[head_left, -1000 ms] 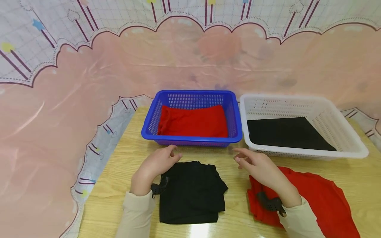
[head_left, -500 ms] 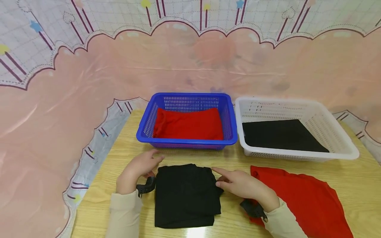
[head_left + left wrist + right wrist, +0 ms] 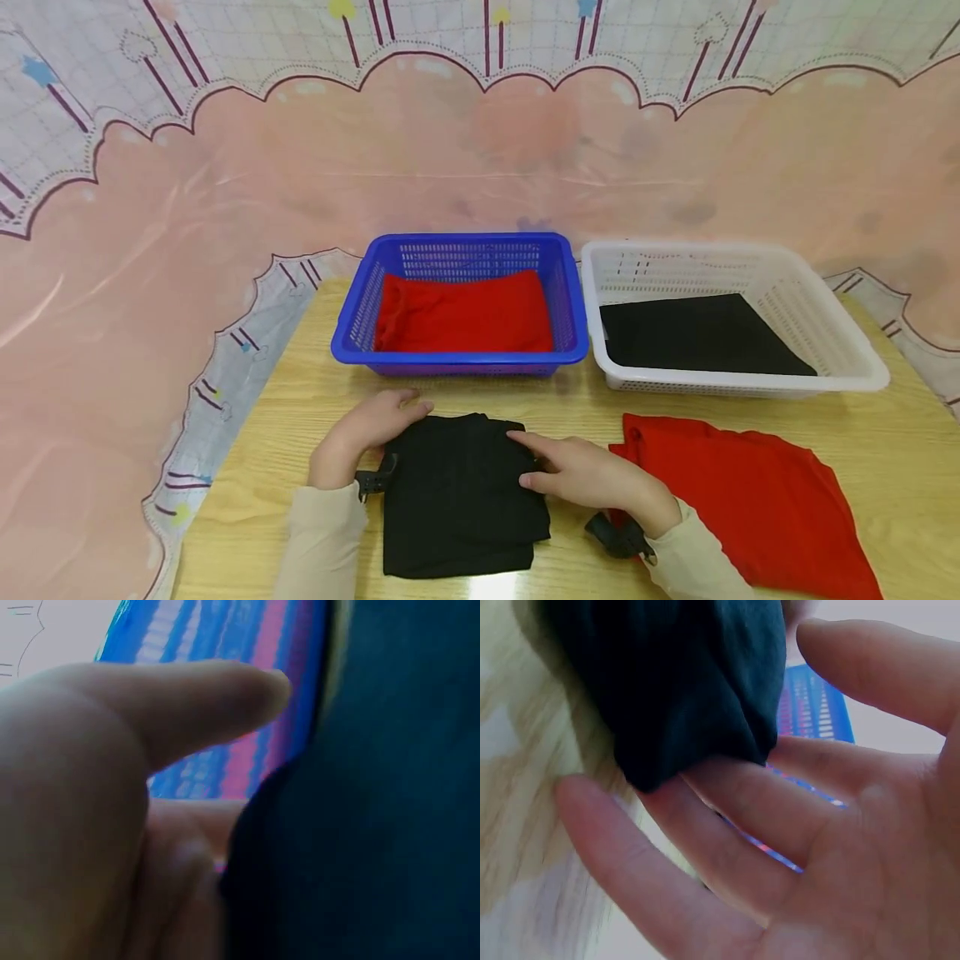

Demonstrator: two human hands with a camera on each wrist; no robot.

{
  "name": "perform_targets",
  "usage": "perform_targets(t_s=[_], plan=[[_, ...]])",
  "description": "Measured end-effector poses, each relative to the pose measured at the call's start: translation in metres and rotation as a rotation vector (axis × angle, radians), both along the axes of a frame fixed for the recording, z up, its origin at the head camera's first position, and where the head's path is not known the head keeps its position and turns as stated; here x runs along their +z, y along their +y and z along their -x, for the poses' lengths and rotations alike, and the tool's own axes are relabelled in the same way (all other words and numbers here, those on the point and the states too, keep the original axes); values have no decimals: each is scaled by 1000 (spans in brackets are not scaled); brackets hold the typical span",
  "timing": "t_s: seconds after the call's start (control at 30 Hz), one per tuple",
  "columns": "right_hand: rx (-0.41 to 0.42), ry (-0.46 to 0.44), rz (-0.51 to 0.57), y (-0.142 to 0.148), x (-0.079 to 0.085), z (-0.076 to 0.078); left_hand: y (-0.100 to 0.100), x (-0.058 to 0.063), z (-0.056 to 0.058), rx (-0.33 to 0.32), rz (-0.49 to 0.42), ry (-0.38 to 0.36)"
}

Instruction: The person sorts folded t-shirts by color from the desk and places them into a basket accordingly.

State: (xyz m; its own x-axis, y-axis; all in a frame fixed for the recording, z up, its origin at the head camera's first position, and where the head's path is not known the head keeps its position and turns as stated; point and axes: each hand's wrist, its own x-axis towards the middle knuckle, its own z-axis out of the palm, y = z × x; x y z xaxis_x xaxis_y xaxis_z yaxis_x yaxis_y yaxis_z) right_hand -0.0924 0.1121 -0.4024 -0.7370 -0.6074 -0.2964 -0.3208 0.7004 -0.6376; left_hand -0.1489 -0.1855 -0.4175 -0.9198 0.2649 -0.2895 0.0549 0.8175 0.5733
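A folded black cloth [image 3: 461, 500] lies on the wooden table in front of me. At its upper left corner is my left hand [image 3: 371, 425]; in the left wrist view the thumb [image 3: 202, 697] extends straight beside the dark cloth [image 3: 382, 787], which hides part of the other fingers. My right hand [image 3: 588, 471] is at the cloth's right edge, index finger and thumb overlapping it in the head view. From the right wrist, its fingers look nearly straight, some tips tucked under the cloth's edge [image 3: 697, 690], and the thumb [image 3: 877, 667] is spread apart.
Behind the cloth stands a blue basket [image 3: 461, 358] with a folded red cloth [image 3: 465, 317] inside. To its right, a white basket [image 3: 738, 382] holds a black cloth [image 3: 690, 337]. Another red cloth [image 3: 750, 500] lies on the table at right, partly behind my right forearm.
My right hand has moved left from near the white basket to the black cloth's right edge. The left hand shifted away leftward, then came back to the cloth's upper left corner.
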Motion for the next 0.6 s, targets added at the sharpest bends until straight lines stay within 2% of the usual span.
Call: perform_targets(t_s=[0.1,0.4,0.6], plan=[[-13,-16,-6,-1,0,-1,9,-4,4,-44,-11,18],[-16,-20,9,-2,1,1,19,-6,5,-84,-111,-27],[-45,-29,36,3,-1,3,27,-9,4,-52,-198,-57]])
